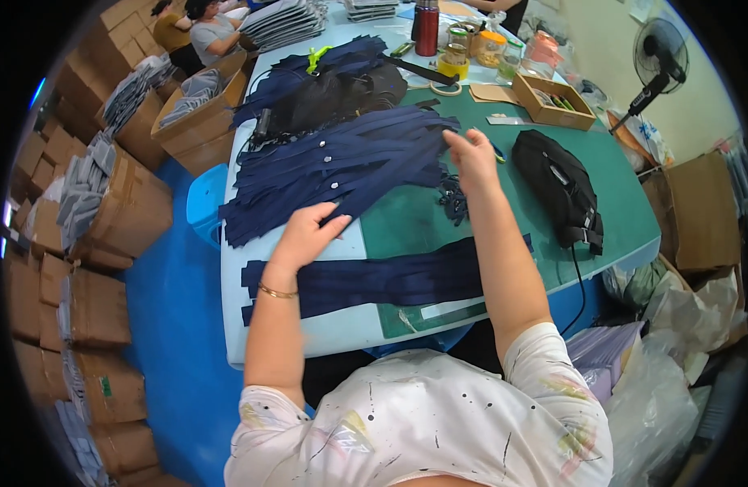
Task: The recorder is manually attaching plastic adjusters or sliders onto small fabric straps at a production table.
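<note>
Left hand (313, 231) pinches near end of navy strip (390, 182); right hand (473, 158), narrowed, at far end, hold unclear. Spacing presumably keeps strip straight.

Legible text: none for certain. White shirt (427, 406): angular, letter-like print at chest, too small to read. Black bag (552, 191): small pale label, wording unresolved. Cardboard box (118, 394): green mark, characters not made out.
</note>
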Demonstrator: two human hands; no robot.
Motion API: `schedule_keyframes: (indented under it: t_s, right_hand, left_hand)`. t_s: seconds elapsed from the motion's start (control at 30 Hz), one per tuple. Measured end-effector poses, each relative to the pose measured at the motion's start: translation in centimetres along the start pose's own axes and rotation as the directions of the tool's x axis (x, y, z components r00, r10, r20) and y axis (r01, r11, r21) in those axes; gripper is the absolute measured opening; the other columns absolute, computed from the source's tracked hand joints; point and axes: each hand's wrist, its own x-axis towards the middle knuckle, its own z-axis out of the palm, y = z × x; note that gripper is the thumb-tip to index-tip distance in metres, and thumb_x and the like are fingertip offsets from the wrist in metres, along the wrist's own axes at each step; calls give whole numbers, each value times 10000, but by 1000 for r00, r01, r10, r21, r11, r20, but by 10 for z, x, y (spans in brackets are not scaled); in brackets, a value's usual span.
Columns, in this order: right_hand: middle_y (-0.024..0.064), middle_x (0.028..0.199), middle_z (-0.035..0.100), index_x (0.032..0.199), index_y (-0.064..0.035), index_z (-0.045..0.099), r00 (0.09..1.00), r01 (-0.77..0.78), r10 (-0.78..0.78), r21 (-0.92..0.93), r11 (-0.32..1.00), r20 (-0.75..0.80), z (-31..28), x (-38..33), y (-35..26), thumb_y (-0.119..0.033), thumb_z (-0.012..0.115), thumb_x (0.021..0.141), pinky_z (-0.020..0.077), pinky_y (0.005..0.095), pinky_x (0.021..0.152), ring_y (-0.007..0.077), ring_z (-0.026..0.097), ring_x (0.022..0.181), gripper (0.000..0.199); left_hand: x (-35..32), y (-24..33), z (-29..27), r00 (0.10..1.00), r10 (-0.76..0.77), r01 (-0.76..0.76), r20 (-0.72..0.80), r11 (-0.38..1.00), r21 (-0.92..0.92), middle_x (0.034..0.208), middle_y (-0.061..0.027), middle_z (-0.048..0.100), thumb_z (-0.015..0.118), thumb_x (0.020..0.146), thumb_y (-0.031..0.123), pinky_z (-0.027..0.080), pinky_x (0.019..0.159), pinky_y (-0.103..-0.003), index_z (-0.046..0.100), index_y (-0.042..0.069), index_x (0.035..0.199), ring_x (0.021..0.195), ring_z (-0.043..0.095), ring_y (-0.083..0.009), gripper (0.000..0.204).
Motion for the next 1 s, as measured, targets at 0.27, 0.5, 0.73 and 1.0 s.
schedule_keyframes:
  t_s: [0.27,0.5,0.73,1.0]
  right_hand:
    - [42,780,558,1033,-2,491,997,-61,50,-178,982,-65,14,82,17,-115,755,723,427,257,578,122,520,685,423]
    - [92,891,644,989,-17,612,966,255,-114,-799,545,230,0,38,0,-185,684,787,483,304,713,186,597,790,273]
    - [42,748,603,878,-36,629,623,479,445,-763,435,644,-42,-66,-38,-161,657,817,445,265,623,107,551,696,142]
    - [66,803,592,839,-41,612,714,478,310,-761,438,627,-89,-154,-51,-112,740,692,475,312,648,196,591,740,207]
  left_hand:
    - [47,-27,-81,998,-21,35,-59,970,240,697,-36,552,665,818,246,433,594,-282,620,52,860,665,550,-135,204]
    - [30,-9,-18,962,204,-128,-180,923,363,911,-88,609,688,763,191,461,768,-350,634,74,944,868,593,-257,222]
    - [1,13,89,938,264,-295,225,948,117,883,-100,588,668,792,156,462,775,-320,626,16,923,878,568,-247,196]
    - [-34,35,110,879,398,-433,262,897,90,814,-87,530,717,708,139,426,711,-343,581,34,822,794,505,-256,206]
